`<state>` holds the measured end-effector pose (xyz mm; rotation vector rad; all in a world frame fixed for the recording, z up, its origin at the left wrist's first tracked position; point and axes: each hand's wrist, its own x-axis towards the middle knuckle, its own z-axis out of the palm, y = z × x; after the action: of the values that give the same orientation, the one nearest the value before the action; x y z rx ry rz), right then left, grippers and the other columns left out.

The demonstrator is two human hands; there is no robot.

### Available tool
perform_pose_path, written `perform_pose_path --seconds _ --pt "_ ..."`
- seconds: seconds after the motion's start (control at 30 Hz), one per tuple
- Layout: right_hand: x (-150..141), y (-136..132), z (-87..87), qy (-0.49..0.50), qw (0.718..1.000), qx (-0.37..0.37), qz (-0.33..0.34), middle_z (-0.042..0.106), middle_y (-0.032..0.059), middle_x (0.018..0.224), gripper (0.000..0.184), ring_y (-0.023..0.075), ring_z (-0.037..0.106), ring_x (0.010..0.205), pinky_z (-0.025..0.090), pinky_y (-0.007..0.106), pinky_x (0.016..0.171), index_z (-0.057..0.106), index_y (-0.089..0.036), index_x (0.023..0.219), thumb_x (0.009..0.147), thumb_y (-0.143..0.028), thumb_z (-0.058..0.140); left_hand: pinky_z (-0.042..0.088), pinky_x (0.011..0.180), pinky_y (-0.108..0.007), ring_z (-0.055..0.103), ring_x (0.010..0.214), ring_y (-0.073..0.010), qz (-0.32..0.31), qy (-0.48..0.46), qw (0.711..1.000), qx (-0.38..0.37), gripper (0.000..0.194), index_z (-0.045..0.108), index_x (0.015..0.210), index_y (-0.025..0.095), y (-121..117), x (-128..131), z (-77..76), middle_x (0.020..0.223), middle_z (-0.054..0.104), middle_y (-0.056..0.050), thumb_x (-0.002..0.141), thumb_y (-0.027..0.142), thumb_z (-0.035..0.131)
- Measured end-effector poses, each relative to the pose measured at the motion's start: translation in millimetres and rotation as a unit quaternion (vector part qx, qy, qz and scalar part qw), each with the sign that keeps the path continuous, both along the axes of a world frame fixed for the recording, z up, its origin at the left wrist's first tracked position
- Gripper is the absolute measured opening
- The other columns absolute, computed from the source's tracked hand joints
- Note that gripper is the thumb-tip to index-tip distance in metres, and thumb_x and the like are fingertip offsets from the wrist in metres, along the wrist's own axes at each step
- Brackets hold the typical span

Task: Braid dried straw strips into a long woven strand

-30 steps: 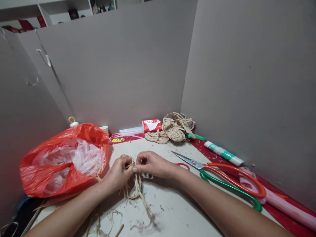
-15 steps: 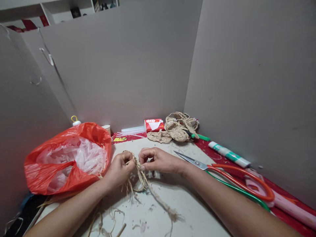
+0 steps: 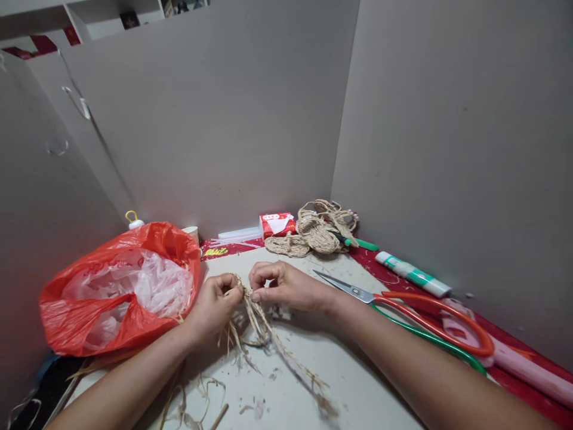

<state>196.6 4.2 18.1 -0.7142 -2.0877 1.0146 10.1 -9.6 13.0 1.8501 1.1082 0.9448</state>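
My left hand (image 3: 222, 298) pinches a small braided straw piece (image 3: 253, 310) near the middle of the pale work board (image 3: 358, 382). Against the piece's upper right side, my right hand (image 3: 280, 286) has thumb and fingertips closed on the strands. Loose straw ends hang below both hands, and a long frayed cord trails toward the front right. Fingers cover the top of the weave, so its full shape is hidden. To the right of my right hand lie scissors (image 3: 358, 291) with orange handles.
On the left sits a red plastic bag (image 3: 111, 322) with white plastic inside. At the back are a red tissue pack (image 3: 277, 226) and woven straw slippers (image 3: 317, 233). A white and green tube (image 3: 414, 275) lies by the right wall. Straw scraps (image 3: 197, 403) litter the front.
The long frayed cord has swung out to the front right. My right hand drew slightly away from my left, then came back against the braided piece. My left hand keeps its pinch.
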Motion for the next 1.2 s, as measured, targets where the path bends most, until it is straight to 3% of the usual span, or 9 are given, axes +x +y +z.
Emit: perform_pose_path --seconds 0.2,0.3,0.43,0.53,0.7,0.87,1.0,1.1,1.2 --pt "-7 -4 -10.4 -0.096 0.991 0.065 -0.072 0.052 0.0001 0.072 0.014 0.0127 0.046 0.065 0.036 0.027 0.061 0.052 -0.018 0.062 0.072 -0.01 0.06 0.029 0.06 -0.023 0.037 0.062 -0.0106 0.018 0.061 0.991 0.116 0.021 0.036 0.054 0.018 -6 4 -5.7 0.058 0.04 0.003 0.072 0.015 0.046" --pt "-8 -7 -4.4 -0.07 0.993 0.081 -0.054 0.05 0.0004 0.077 0.017 0.0126 0.046 0.068 0.037 0.027 0.066 0.05 -0.018 0.063 0.076 -0.01 0.055 0.028 0.056 -0.022 0.034 0.057 -0.0093 0.017 0.02 0.999 0.039 0.02 0.039 0.054 0.017 1 1 -6.8 0.056 0.039 0.004 0.072 0.019 0.048" --pt "-3 -7 8.7 0.022 0.999 0.029 -0.004 0.053 0.0016 0.083 0.013 0.0141 0.051 0.077 0.04 0.028 0.072 0.055 -0.019 0.067 0.079 -0.015 0.056 0.029 0.053 -0.021 0.035 0.052 -0.0076 0.027 -0.069 0.993 -0.091 0.022 0.043 0.054 0.016 13 -5 -5.1 0.052 0.041 0.005 0.07 0.027 0.054" --pt "-2 -6 7.6 -0.003 1.0 0.005 -0.015 0.054 0.0016 0.081 0.009 0.0146 0.051 0.074 0.04 0.028 0.068 0.057 -0.019 0.068 0.075 -0.016 0.062 0.029 0.054 -0.02 0.036 0.052 -0.0074 0.028 -0.079 0.993 -0.083 0.026 0.044 0.053 0.016 14 -5 -3.4 0.052 0.041 0.005 0.07 0.03 0.057" --pt "-5 -3 -4.0 -0.04 0.997 0.041 -0.043 0.052 0.0003 0.072 0.014 0.0135 0.047 0.067 0.039 0.028 0.064 0.055 -0.018 0.061 0.071 -0.01 0.06 0.029 0.053 -0.02 0.036 0.054 -0.0076 0.012 -0.064 0.997 -0.037 0.028 0.048 0.054 0.015 7 -2 -1.1 0.054 0.041 0.004 0.073 0.032 0.059" --pt "2 3 2.3 0.144 0.985 -0.095 -0.029 0.057 0.0016 0.086 0.005 0.0125 0.05 0.07 0.044 0.026 0.06 0.058 -0.019 0.077 0.079 -0.024 0.059 0.035 0.056 -0.021 0.044 0.054 -0.008 0.037 -0.139 0.985 -0.095 0.029 0.053 0.057 0.014 19 -10 -0.7 0.056 0.049 0.003 0.072 0.037 0.064" --pt "4 5 7.6 0.253 0.949 -0.185 -0.034 0.062 0.0016 0.085 0.021 0.0115 0.055 0.067 0.045 0.023 0.054 0.054 -0.02 0.078 0.075 -0.036 0.067 0.041 0.06 -0.022 0.049 0.056 -0.0081 0.025 -0.217 0.963 -0.161 0.029 0.053 0.056 0.014 24 -14 0.8 0.058 0.053 0.002 0.066 0.033 0.071" --pt "8 8 8.1 0.314 0.917 -0.234 -0.078 0.063 -0.0004 0.071 0.03 0.0096 0.056 0.051 0.042 0.021 0.043 0.054 -0.019 0.075 0.071 -0.043 0.071 0.046 0.064 -0.023 0.054 0.059 -0.0092 0.03 -0.248 0.946 -0.207 0.025 0.059 0.06 0.012 24 -15 5.4 0.064 0.06 -0.001 0.064 0.033 0.073" --pt "20 17 9.4 0.36 0.891 -0.232 -0.149 0.061 -0.0015 0.063 0.033 0.0066 0.052 0.041 0.038 0.017 0.036 0.055 -0.017 0.07 0.067 -0.043 0.074 0.047 0.062 -0.022 0.057 0.062 -0.0105 0.062 -0.26 0.937 -0.226 0.026 0.068 0.076 0.009 30 -20 8.0 0.071 0.065 -0.006 0.066 0.032 0.072"
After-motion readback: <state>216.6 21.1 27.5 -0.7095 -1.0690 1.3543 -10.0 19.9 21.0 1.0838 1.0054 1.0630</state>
